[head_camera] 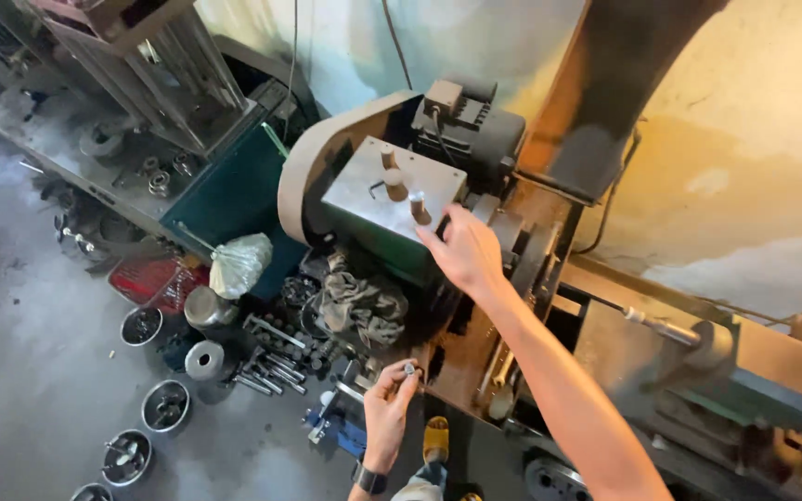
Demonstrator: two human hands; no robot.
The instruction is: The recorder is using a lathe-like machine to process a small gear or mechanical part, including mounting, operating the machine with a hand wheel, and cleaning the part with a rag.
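My right hand (468, 252) reaches across to the grey gearbox cover (364, 199) of a lathe, its fingertips on the nearest of three brown lever knobs (420, 211). Lower down, my left hand (388, 408), with a dark watch on the wrist, pinches a small shiny metal part (409, 370) between thumb and fingers. A crumpled grey rag (361, 306) lies on the machine just above that hand. The black motor (475, 130) sits behind the cover.
On the floor to the left stand several round metal bowls (165, 405), a metal cylinder (204, 360), loose steel rods (271, 371), a red crate (155, 280) and a plastic bag (239, 263). A green cabinet (234, 190) and a cluttered bench (95, 139) stand behind. The lathe bed (698, 353) runs right.
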